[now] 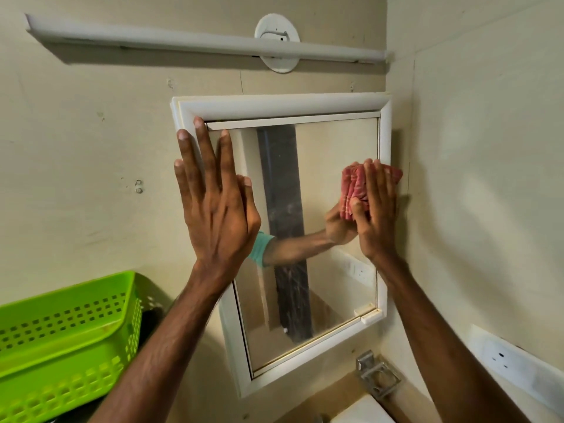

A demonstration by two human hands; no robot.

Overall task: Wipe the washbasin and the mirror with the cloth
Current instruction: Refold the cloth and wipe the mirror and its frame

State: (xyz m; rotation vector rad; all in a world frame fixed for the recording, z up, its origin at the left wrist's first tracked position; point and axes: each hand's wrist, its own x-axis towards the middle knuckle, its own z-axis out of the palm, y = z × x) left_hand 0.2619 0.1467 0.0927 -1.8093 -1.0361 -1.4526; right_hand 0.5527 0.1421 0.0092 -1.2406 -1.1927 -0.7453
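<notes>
A white-framed mirror (332, 184) hangs on the beige wall in front of me. My left hand (213, 203) lies flat with straight fingers against the mirror's left frame and the glass beside it. My right hand (377, 209) presses a bunched red cloth (354, 186) against the glass near the right edge, the thumb curled over the cloth's lower part. The hand and cloth are reflected in the glass. A corner of the white washbasin (363, 412) shows at the bottom, below the mirror.
A green perforated plastic basket (64, 337) stands at the lower left. A metal holder (378, 378) is fixed to the wall under the mirror. White socket plates (503, 360) run along the right wall. A tube light (195, 41) spans the wall above.
</notes>
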